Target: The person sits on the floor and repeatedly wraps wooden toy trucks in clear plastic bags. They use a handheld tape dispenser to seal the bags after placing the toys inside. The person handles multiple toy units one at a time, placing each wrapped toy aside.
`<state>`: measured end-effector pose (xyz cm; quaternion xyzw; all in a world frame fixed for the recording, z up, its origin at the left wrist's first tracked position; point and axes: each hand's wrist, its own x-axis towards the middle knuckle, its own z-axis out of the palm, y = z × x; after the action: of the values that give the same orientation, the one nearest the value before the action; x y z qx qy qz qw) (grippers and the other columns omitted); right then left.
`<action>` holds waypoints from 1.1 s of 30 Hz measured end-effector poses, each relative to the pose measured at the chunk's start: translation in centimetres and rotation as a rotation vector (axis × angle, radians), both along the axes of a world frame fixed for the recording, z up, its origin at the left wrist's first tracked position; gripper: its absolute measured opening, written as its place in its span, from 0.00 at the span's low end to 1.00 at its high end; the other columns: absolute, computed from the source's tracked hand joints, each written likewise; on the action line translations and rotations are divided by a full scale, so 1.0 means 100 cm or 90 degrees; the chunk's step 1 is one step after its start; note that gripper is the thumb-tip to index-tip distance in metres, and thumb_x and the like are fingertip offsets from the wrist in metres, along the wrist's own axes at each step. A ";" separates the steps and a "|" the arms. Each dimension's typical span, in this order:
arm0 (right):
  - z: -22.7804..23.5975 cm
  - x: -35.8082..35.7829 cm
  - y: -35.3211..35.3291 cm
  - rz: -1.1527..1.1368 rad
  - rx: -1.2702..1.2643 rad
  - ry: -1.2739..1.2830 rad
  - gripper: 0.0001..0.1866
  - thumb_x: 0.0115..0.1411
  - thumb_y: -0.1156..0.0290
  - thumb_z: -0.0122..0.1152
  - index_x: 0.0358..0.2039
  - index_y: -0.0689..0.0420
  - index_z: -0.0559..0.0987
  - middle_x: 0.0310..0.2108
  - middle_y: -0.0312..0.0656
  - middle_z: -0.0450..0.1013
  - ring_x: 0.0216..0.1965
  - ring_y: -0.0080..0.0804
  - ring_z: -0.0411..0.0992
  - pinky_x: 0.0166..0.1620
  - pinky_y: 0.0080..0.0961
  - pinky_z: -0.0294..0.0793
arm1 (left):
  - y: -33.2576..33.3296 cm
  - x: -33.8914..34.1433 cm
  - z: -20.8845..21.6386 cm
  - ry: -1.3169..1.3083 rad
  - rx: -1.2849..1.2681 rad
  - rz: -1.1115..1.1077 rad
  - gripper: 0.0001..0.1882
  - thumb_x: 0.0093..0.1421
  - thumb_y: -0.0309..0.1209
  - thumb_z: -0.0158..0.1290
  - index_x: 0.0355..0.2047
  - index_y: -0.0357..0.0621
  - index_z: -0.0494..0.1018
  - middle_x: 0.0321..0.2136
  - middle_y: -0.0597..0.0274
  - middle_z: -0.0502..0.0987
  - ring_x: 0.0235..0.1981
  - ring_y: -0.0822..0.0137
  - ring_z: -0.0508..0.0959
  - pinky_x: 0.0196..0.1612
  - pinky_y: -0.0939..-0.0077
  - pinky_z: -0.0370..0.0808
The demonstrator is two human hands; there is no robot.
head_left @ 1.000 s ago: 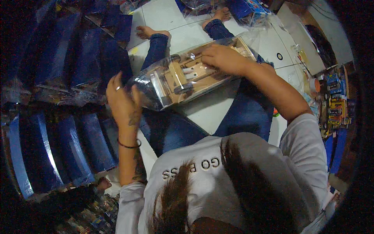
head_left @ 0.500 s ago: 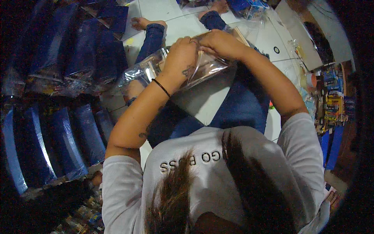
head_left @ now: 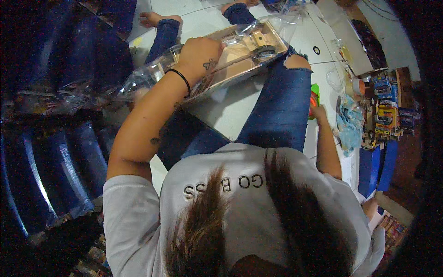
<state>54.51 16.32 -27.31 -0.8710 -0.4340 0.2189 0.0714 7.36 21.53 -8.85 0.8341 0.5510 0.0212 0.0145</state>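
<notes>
Head view: right hand (head_left: 317, 111) at red-and-green item (head_left: 314, 96); left hand (head_left: 200, 53) on wooden toy (head_left: 256, 42).
Right grip: cannot be told. Left fingers: curled over film (head_left: 140, 82), tips hidden. Toy position: across the legs (head_left: 279, 108). Progress: film surrounds toy; loose left end appears unsecured.

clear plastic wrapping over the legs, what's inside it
A pale wooden box, with wooden parts and a dark wheel near its right end. What lies beneath the left hand is covered and cannot be seen.

Blue boxes (head_left: 74, 161) sit beside white floor tiles (head_left: 196, 27)
</notes>
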 end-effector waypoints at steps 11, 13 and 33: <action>-0.072 0.013 -0.003 -0.208 0.249 0.182 0.34 0.47 0.52 0.68 0.44 0.68 0.71 0.36 0.54 0.74 0.33 0.45 0.75 0.37 0.40 0.75 | -0.005 0.001 0.001 -0.024 0.000 0.027 0.10 0.54 0.32 0.49 0.27 0.44 0.79 0.27 0.50 0.80 0.30 0.54 0.81 0.34 0.60 0.76; -0.038 0.003 0.015 -0.421 0.291 0.558 0.29 0.52 0.56 0.66 0.46 0.65 0.71 0.39 0.50 0.74 0.35 0.42 0.75 0.38 0.39 0.76 | -0.005 0.001 0.000 -0.025 0.005 0.020 0.09 0.53 0.32 0.50 0.27 0.44 0.79 0.28 0.51 0.80 0.31 0.55 0.81 0.35 0.60 0.76; 0.251 -0.351 0.221 0.901 0.016 -0.293 0.19 0.48 0.60 0.63 0.35 0.61 0.81 0.25 0.51 0.76 0.29 0.46 0.75 0.35 0.37 0.74 | -0.004 0.002 -0.006 -0.112 -0.011 0.055 0.10 0.53 0.32 0.49 0.28 0.47 0.80 0.30 0.56 0.81 0.33 0.58 0.81 0.37 0.62 0.74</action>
<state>19.38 38.42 -2.24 -0.4060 -0.8978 0.0196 -0.1694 7.60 21.12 -9.42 0.8043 0.5833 0.0900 0.0690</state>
